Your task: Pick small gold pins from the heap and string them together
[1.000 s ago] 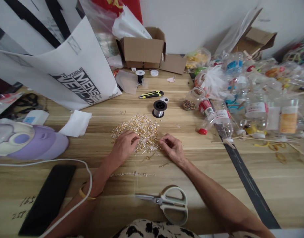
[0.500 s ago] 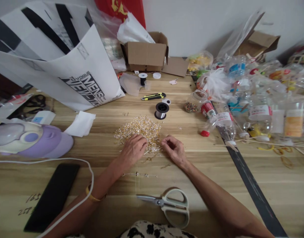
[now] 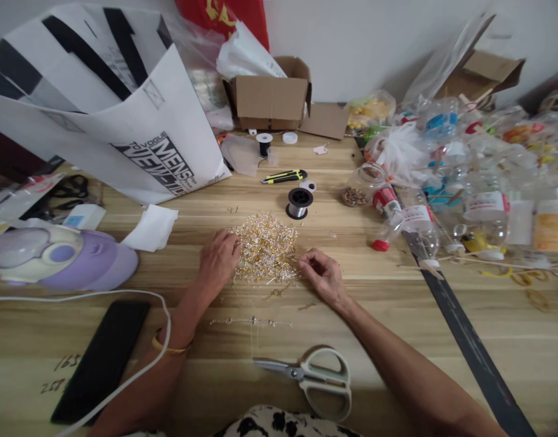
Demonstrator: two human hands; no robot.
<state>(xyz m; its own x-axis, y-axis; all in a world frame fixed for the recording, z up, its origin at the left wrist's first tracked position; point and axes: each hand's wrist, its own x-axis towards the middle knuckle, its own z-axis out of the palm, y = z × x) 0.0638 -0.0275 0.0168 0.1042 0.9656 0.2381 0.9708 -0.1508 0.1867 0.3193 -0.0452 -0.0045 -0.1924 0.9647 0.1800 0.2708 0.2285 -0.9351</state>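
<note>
A loose heap of small gold and silver jewellery pieces (image 3: pixel 266 246) lies on the wooden table in front of me. At its left edge, my left hand (image 3: pixel 218 258) rests with fingers bent together and the tips against the pieces; what they hold, if anything, is hidden. Thumb and forefinger of my right hand (image 3: pixel 322 273) are pinched at the heap's right edge, on something too small to name. Nearer to me lie a short gold chain (image 3: pixel 276 293), a thin silver chain (image 3: pixel 251 321) stretched out flat, and grey-handled scissors (image 3: pixel 315 375).
Behind the heap are a spool of clear thread (image 3: pixel 299 203) and a yellow-black utility knife (image 3: pixel 284 176). Plastic bottles (image 3: pixel 481 212) crowd the right side. A white bag (image 3: pixel 169 133), a purple device (image 3: pixel 85 258), a black phone (image 3: pixel 103 361) and a white cable (image 3: pixel 167 340) are on the left.
My left hand has moved left, from over the heap to its left edge, uncovering more of the pieces. My right hand stays pinched in nearly the same place.
</note>
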